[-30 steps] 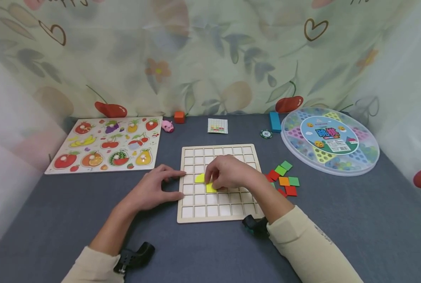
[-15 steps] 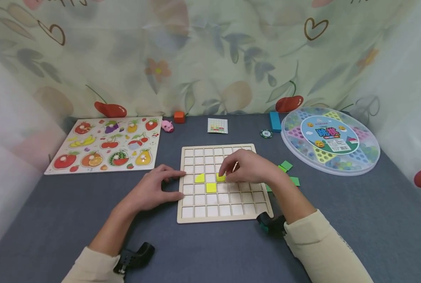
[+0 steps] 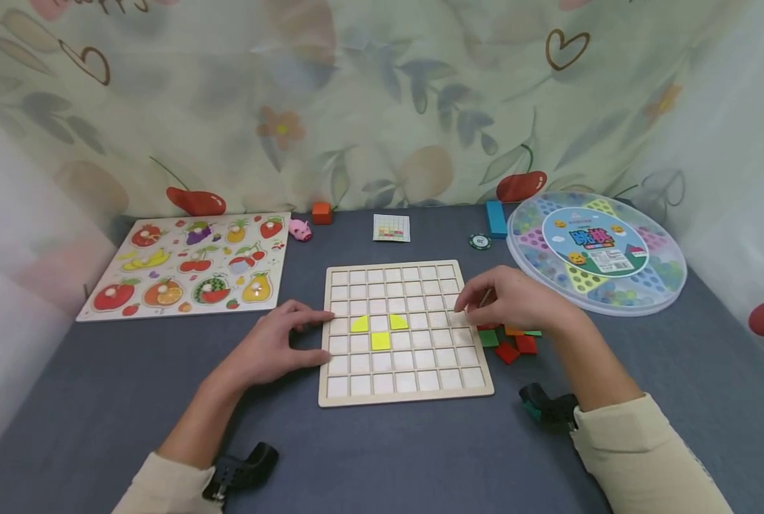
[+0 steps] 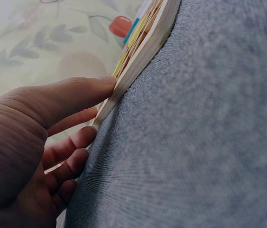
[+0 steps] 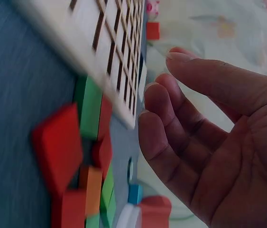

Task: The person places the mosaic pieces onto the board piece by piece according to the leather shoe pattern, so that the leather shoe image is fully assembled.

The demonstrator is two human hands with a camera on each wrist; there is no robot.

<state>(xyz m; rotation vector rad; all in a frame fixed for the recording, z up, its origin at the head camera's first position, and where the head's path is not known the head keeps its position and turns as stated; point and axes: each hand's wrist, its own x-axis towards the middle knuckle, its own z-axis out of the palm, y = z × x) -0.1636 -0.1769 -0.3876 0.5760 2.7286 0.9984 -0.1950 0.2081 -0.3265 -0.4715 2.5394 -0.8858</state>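
Observation:
A pale wooden grid board point(image 3: 408, 397) lies flat on the table. Three yellow tiles sit in its cells: a square one point(image 3: 380, 341) and two with a rounded side, one to its upper left point(image 3: 359, 325) and one to its upper right point(image 3: 398, 322). My left hand point(image 3: 278, 341) touches the board's left edge with thumb and forefinger; in the left wrist view the thumb point(image 4: 71, 95) rests against that edge. Over the board's right edge hovers my right hand point(image 3: 517, 300), its fingers loosely bent and holding nothing. Beside the board, red point(image 5: 59, 147), green and orange tiles lie partly hidden beneath it.
A fruit picture board point(image 3: 186, 268) lies at left. Along the back are a pink pig point(image 3: 300, 230), an orange cube point(image 3: 321, 213), a small pattern card point(image 3: 391, 228), a poker chip point(image 3: 480, 242) and a blue block point(image 3: 495, 219). A round Chinese checkers box point(image 3: 597, 253) stands at right.
My right hand has let go of a yellow tile in a board cell and moved right to the loose tiles. My left hand stays at the board's edge.

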